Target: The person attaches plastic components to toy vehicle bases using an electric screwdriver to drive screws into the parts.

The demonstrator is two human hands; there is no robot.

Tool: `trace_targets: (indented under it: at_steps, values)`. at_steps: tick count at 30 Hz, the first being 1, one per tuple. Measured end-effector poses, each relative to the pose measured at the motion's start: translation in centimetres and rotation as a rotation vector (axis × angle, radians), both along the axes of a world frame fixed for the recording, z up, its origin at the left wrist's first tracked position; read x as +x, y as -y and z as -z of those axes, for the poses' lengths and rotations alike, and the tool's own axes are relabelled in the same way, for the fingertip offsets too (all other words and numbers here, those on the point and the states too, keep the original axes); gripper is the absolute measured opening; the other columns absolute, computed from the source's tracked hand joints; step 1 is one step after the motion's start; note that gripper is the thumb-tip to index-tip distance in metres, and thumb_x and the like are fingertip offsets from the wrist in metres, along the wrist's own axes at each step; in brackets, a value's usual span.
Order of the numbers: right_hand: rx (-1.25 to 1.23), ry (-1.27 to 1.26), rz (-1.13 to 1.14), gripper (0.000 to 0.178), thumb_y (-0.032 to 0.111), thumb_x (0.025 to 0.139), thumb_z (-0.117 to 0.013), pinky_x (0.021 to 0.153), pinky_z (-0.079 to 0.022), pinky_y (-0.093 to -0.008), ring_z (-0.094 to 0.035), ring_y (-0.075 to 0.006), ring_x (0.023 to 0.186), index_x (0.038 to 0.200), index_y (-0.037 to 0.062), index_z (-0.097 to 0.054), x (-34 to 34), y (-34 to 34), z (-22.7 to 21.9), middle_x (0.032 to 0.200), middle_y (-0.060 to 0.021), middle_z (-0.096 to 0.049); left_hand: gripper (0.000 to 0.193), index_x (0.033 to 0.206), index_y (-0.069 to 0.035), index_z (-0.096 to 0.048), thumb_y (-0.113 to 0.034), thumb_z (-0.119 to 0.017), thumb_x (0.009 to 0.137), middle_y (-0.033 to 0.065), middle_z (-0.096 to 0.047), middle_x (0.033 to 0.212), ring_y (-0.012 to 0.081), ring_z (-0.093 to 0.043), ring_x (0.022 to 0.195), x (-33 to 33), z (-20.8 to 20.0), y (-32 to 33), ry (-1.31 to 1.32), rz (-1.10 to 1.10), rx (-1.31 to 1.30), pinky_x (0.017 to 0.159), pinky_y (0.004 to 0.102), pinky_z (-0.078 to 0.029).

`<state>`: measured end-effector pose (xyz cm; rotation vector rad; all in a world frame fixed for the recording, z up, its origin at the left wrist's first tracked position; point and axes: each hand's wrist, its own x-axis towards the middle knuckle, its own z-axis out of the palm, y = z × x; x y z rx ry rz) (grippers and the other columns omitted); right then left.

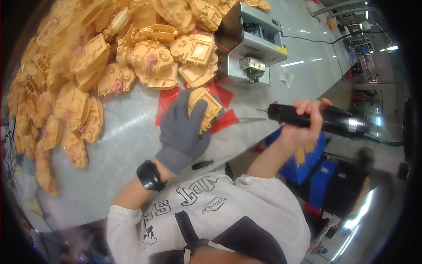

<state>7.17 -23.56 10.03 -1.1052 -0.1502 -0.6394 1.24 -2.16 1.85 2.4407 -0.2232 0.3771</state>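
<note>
From my end: L hand point(182, 127), gloved in grey, has the yellow part point(211, 106) on the near-left side of the machine point(248, 50). Its fingers are closed round the part, w/ one digit laid across the top. The part's framed, recessed face is turned up twd me; long axis looks approx near-to-far, a bit slanted, but fingers cover some of it, so I can't tell exactly.

R hand point(304, 119), bare, is on the near-right side of the machine, fingers wrapped round a black power driver point(338, 119). Driver's long axis runs approx left-right; tip points left twd the part, w/ a clear gap btwn them, tail end off to the right.

Red sheets point(167, 100) lie on the grey table point(132, 125), just nearside of the machine. A big heap point(88, 66) of similar yellow pcs sits left of the machine; a white scrap point(286, 78) just right of it.
</note>
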Motion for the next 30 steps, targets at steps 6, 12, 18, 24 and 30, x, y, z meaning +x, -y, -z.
trace_targets:
  at_steps: [6,12,18,24,30]
  values:
    - [0.014,-0.003,0.016,0.036,0.006,0.075,-0.051,0.060,-0.040,-0.0317,-0.047,-0.0152,0.057,0.111,0.0046,-0.044,0.3,0.5,0.6,0.069,-0.0038,-0.048,0.058,0.112,-0.012,-0.053,-0.017,-0.066,0.056,0.0207,-0.039,0.130,0.0365,-0.046,0.105,1.1,-0.9,-0.8,-0.010,0.152,0.051,0.085,0.0441,-0.039]
    - [0.009,0.014,0.030,0.034,0.005,0.075,-0.051,0.059,-0.039,-0.0309,-0.047,-0.0148,0.057,0.109,0.0044,-0.046,0.9,0.5,0.5,0.069,-0.0034,-0.049,0.053,0.106,-0.010,-0.056,-0.016,-0.061,0.053,0.0211,-0.045,0.126,0.0376,-0.047,0.105,2.8,-1.2,-1.5,0.023,0.328,0.005,0.087,0.0455,-0.038]
    - [-0.060,0.087,0.058,0.035,-0.001,0.074,-0.054,0.059,-0.043,-0.0303,-0.049,-0.0147,0.054,0.108,0.0017,-0.045,4.5,-1.5,-0.5,0.068,-0.0058,-0.050,0.052,0.103,-0.009,-0.056,-0.015,-0.060,0.052,0.0215,-0.044,0.126,0.0386,-0.046,0.107,3.6,-1.5,-2.4,0.054,0.411,0.087,0.089,0.0482,-0.037]
    - [-0.178,0.075,0.037,0.033,-0.006,0.072,-0.058,0.057,-0.045,-0.0297,-0.051,-0.0138,0.052,0.103,-0.0037,-0.046,7.7,-4.0,-0.7,0.065,-0.0078,-0.053,0.049,0.100,-0.009,-0.056,-0.012,-0.059,0.052,0.0169,-0.045,0.127,0.0382,-0.046,0.107,3.2,-2.0,-1.2,0.083,0.457,0.196,0.090,0.0478,-0.037]
    - [-0.310,0.003,0.021,0.025,-0.006,0.071,-0.059,0.053,-0.043,-0.0246,-0.051,-0.0115,0.050,0.093,-0.0033,-0.047,8.4,-5.0,0.1,0.061,-0.0072,-0.055,0.049,0.102,-0.009,-0.057,-0.019,-0.058,0.054,0.0176,-0.044,0.129,0.0387,-0.044,0.111,3.6,-0.9,-2.5,0.046,0.466,0.132,0.093,0.0478,-0.036]
